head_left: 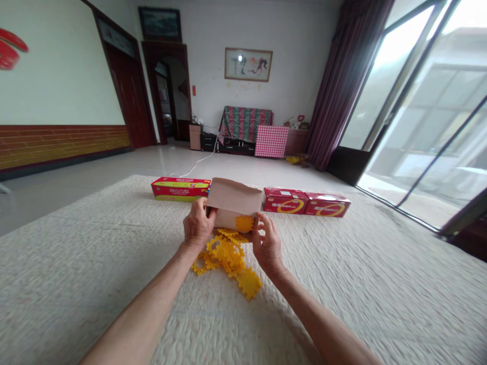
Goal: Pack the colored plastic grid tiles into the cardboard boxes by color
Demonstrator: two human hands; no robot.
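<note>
A cardboard box (pixel 236 196) with a raised plain brown flap is tilted towards me, its opening facing down and forward. My left hand (pixel 198 223) grips its left side, the thumb at the opening. My right hand (pixel 267 242) holds the right edge with bent fingers. One yellow toothed plastic piece (pixel 244 223) still lies inside the box. Beneath the opening, several yellow interlocking pieces (pixel 227 253) are heaped on the quilted cover, some ring-shaped, some solid. A solid yellow square (pixel 249 283) lies nearest me.
A red and green box (pixel 180 189) stands left of my hands. Two red boxes (pixel 285 202) (pixel 327 205) stand side by side on the right. All rest on the pale quilted cover (pixel 342 284). Beyond its far edge are a tiled floor and a cloth-covered cabinet (pixel 246 124).
</note>
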